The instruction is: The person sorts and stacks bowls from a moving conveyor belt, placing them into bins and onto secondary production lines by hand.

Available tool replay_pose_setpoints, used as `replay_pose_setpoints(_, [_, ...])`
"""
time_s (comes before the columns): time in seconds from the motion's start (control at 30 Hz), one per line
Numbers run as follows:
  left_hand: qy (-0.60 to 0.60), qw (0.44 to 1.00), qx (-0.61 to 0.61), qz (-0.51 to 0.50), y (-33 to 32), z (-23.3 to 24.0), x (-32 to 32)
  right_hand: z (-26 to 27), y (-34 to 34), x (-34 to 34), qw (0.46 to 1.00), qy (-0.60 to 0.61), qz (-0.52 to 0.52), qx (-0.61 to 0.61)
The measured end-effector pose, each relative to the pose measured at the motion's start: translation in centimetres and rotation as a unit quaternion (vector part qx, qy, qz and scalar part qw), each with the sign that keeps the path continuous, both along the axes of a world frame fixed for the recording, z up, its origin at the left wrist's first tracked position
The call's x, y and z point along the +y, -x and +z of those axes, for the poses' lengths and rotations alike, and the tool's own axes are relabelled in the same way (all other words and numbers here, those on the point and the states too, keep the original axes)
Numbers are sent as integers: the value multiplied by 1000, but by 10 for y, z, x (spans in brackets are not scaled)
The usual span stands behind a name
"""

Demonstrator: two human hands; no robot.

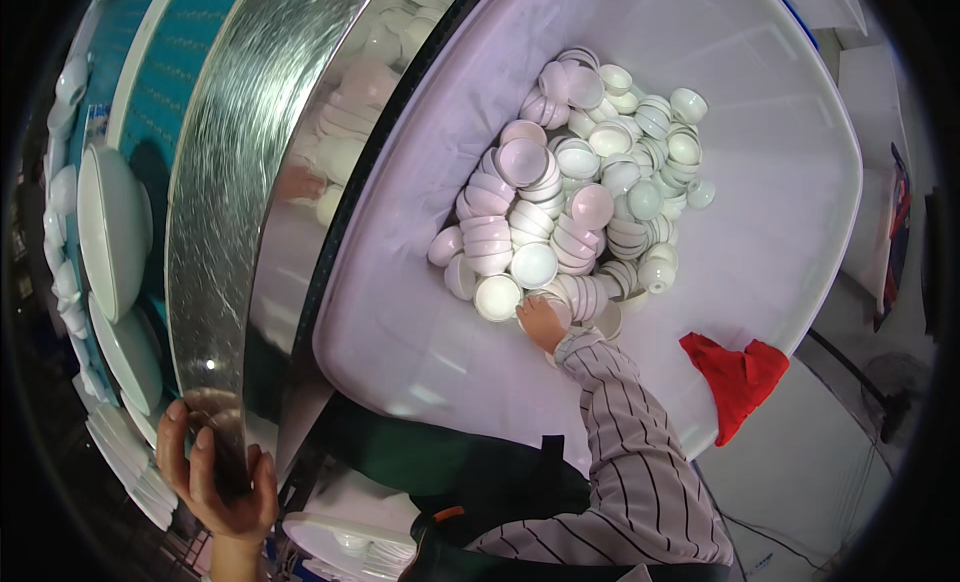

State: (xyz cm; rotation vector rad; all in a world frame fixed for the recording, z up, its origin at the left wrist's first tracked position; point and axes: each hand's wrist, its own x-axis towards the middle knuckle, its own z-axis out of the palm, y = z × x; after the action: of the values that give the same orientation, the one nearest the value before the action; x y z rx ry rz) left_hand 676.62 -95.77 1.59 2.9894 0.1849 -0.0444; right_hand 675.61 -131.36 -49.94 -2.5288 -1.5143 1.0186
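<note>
Inside a large white plastic tub lies a heap of small white ceramic bowls, some nested in leaning stacks, others loose or tipped over. At the heap's near edge my right hand has its fingers over the rim of a white bowl, which it partly hides. A single bowl faces upward just left of these fingers. My left hand is at the lower left, its fingers apart and curled up by the end of a shiny metal ledge. No object shows in it.
Left of the ledge, large white dishes stand on a teal surface. A red cloth hangs over the tub's right rim. Below, a white container holds more white ware. A black cable runs at the right.
</note>
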Motion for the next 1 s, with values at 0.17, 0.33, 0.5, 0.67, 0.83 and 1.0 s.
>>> replay_pose_setpoints(0.17, [-19,1000,3,-24,-1,8,-1,-35,-2,21,995,50,78,30])
replay_pose_setpoints(0.33, [49,998,-33,-37,-24,-5,2,-22,-33,11,983,58,96,145])
replay_pose_setpoints(0.5, [79,994,-75,-30,-34,2,9,27,-86,10,950,25,87,298])
replay_pose_setpoints(0.67, [100,988,-116,-31,-33,12,5,114,-130,-7,906,17,-72,416])
replay_pose_setpoints(0.83, [109,979,-166,-40,-28,-3,-3,361,-193,47,868,-6,-124,480])
replay_pose_setpoints(1.0, [111,935,-334,30,-29,-20,-1,497,-238,127,824,-245,-113,499])
